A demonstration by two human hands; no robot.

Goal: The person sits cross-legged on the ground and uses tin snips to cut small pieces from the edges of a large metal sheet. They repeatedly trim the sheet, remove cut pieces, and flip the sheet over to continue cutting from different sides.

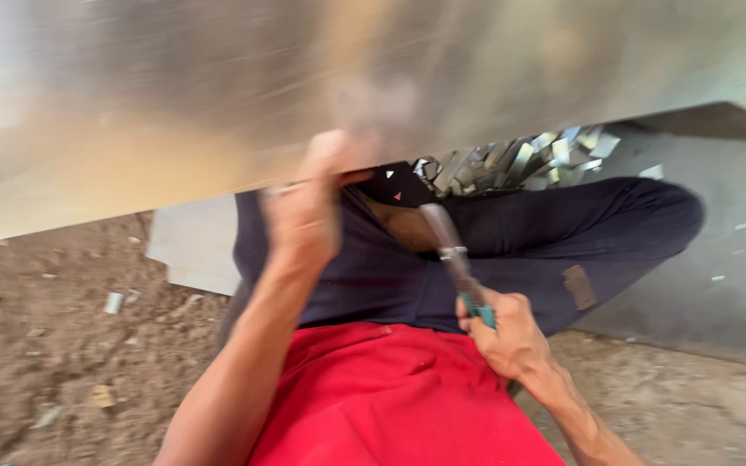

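Red shirt [390,397], dark navy trousers [554,242] with small patch, bare forearms

Two hands are showing: the left hand [304,216] is gripping the edge of one big metal sheet [218,95], and the right hand [511,332] is closing around one pair of snips [455,259]. Beyond the snips, one heap of metal offcuts [520,160] is lying, too many and too blurred for counting.
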